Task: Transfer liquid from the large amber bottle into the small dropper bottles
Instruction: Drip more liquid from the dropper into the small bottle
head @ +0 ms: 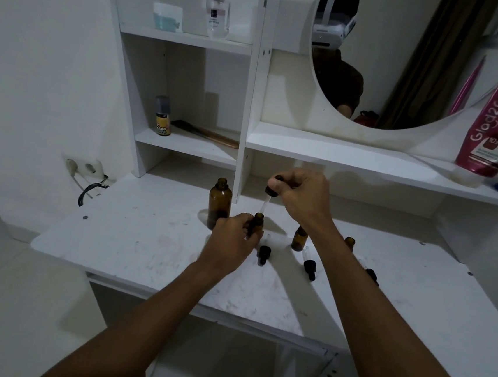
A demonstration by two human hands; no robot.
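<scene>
A small dropper bottle (258,219) is gripped by the left hand (230,242). The fingers are curled round its body, so only the neck and shoulder are seen above them. Whether the bottle is lifted or set on the white bench (145,239) cannot be told.

A dropper (271,192) is pinched at its black cap and bulb by the right hand (300,193), with thumb and fingers closed on it. Its glass tube is slanted down towards the held bottle, and the tip is at or just inside the mouth.

The large amber bottle (219,205) is stood upright and uncapped on the bench, just behind and to the left of the left hand, close to the upright panel of the shelf unit (250,97).

A second small bottle (298,240) and a third small bottle (349,243) are stood further right, both partly hidden by the right forearm. Three loose droppers are laid on the bench in front of them: one (264,255) just beside the left hand, one (309,266) under the right forearm, and one (372,276) beyond it.

A yellow spray can (163,119) is kept on a shelf above.
</scene>
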